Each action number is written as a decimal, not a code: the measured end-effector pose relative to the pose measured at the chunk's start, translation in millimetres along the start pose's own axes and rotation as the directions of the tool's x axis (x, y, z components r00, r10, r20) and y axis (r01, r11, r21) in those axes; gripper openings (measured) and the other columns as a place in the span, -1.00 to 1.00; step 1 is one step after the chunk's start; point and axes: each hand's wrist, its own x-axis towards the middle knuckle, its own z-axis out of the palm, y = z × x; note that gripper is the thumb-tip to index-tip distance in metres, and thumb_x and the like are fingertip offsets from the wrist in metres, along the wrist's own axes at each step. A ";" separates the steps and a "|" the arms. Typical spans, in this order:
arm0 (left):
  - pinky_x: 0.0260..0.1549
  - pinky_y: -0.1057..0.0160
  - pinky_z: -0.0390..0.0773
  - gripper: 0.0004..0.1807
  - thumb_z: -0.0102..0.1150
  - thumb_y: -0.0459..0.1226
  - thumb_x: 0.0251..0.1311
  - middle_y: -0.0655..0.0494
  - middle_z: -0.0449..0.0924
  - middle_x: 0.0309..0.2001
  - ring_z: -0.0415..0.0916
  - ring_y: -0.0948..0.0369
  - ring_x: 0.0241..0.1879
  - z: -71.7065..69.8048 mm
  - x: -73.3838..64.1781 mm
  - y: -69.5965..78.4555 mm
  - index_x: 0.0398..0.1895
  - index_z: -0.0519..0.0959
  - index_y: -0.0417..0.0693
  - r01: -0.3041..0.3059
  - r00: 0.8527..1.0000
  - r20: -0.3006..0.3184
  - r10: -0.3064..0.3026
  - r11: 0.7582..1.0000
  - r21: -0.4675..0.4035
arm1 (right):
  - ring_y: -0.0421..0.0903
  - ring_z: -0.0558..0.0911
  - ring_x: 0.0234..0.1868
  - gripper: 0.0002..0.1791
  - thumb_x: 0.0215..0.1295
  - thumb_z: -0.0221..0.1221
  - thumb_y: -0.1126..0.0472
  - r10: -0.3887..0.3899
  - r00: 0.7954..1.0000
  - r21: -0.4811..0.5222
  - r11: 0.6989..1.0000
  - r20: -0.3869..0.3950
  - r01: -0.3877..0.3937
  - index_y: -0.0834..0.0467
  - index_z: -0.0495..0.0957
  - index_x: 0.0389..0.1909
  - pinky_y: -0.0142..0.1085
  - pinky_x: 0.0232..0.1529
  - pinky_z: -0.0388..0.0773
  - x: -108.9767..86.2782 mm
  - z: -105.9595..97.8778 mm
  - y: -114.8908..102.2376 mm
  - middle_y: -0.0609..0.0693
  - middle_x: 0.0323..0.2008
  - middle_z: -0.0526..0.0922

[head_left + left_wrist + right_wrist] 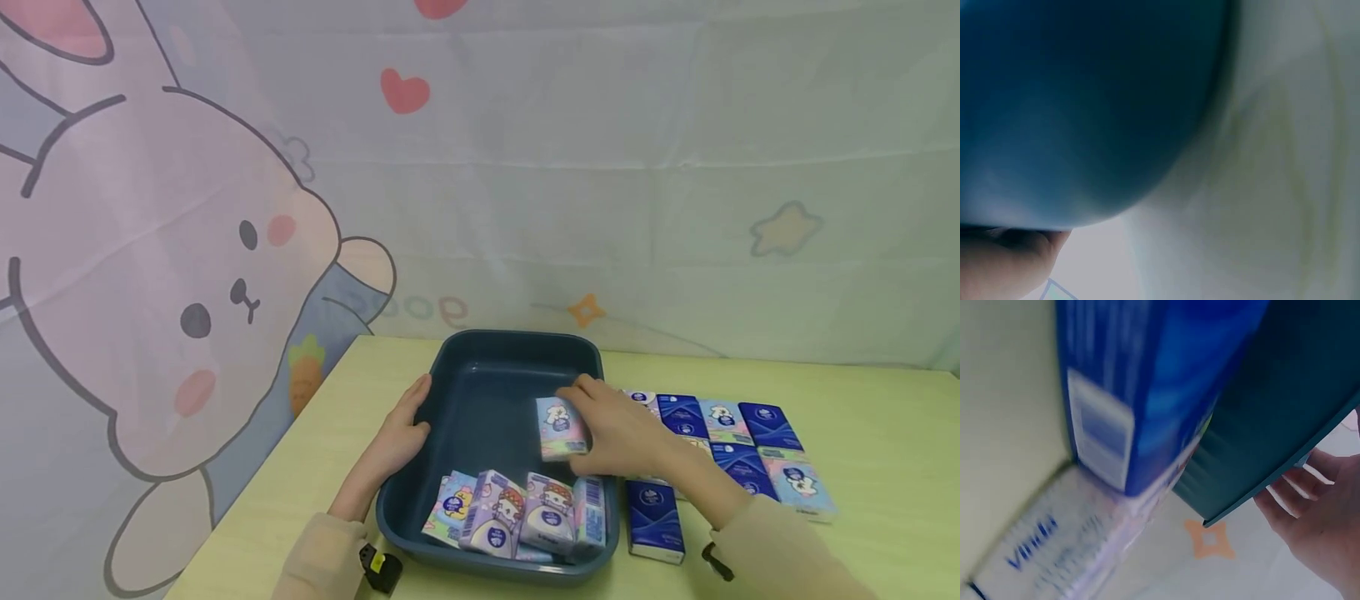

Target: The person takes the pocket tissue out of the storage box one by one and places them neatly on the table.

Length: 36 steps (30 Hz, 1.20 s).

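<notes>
A dark blue-green plastic bin (pixel 480 400) stands on the table, with several small tissue packs (pixel 551 517) with cartoon prints heaped at its near end. My left hand (pixel 401 433) rests against the bin's left side, fingers fairly straight along the wall. In the left wrist view, part of that hand (pixel 1010 265) shows at the bin's edge. My right hand (pixel 618 425) pinches a pastel tissue pack (pixel 558 425) between thumb and fingers, over the inside of the bin near its right wall. The right wrist view shows the right hand's fingers (pixel 1300 490) at the bin's rim; the pack is mostly hidden there.
To the bin's right, dark blue packs (pixel 765 425) and pastel packs (pixel 798 483) lie in rows. A dark blue pack (pixel 655 517) lies nearest the bin's near right corner. A printed cloth (pixel 675 208) hangs behind the yellowish table (pixel 892 433).
</notes>
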 end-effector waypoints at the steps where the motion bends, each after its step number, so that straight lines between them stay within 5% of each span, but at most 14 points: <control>1: 0.44 -0.19 -0.13 -0.25 -0.24 -0.55 0.15 -0.19 -0.15 0.54 -0.23 -0.14 0.53 -0.3 -0.1 -0.3 0.49 -0.04 -0.28 -0.001 1.000 0.001 0.001 1.000 0.000 | -0.17 0.41 -0.24 -0.11 -0.21 0.37 -0.09 0.012 1.000 0.022 1.000 -0.008 -0.012 0.17 0.39 0.23 -0.31 -0.24 0.46 -2.6 0.0 -1.4 -0.03 -0.05 0.46; 17: 0.44 -0.19 -0.14 -0.24 -0.25 -0.54 0.16 -0.16 -0.16 0.55 -0.24 -0.14 0.53 -1.0 -0.5 0.1 0.50 -0.05 -0.24 0.005 1.000 0.009 -0.005 1.000 0.009 | -0.20 0.43 -0.19 -0.17 -0.11 0.43 0.01 0.110 0.991 0.243 0.966 -0.077 -0.088 0.15 0.36 0.23 -0.39 -0.25 0.53 -36.0 -4.0 -11.8 -0.04 0.01 0.39; 28: 0.44 -0.19 -0.15 -0.25 -0.25 -0.53 0.17 -0.16 -0.17 0.55 -0.25 -0.13 0.53 -0.9 -0.1 -0.6 0.50 -0.05 -0.23 0.006 1.000 0.011 -0.006 1.000 0.006 | 0.02 0.49 0.00 -0.16 -0.09 0.41 -0.09 0.192 0.980 0.205 0.962 -0.046 -0.179 0.06 0.35 0.26 -0.08 -0.10 0.64 -54.8 -14.6 -18.0 0.08 0.17 0.38; 36: 0.45 -0.17 -0.15 -0.24 -0.24 -0.52 0.18 -0.11 -0.18 0.56 -0.25 -0.11 0.54 -0.8 1.9 -3.0 0.51 -0.06 -0.20 0.019 1.000 0.009 -0.019 1.000 0.008 | 0.19 0.48 0.23 -0.17 -0.13 0.41 -0.16 0.175 0.981 0.139 0.977 -0.082 -0.163 0.04 0.39 0.20 0.01 -0.05 0.62 -63.7 -19.3 -18.9 0.13 0.30 0.37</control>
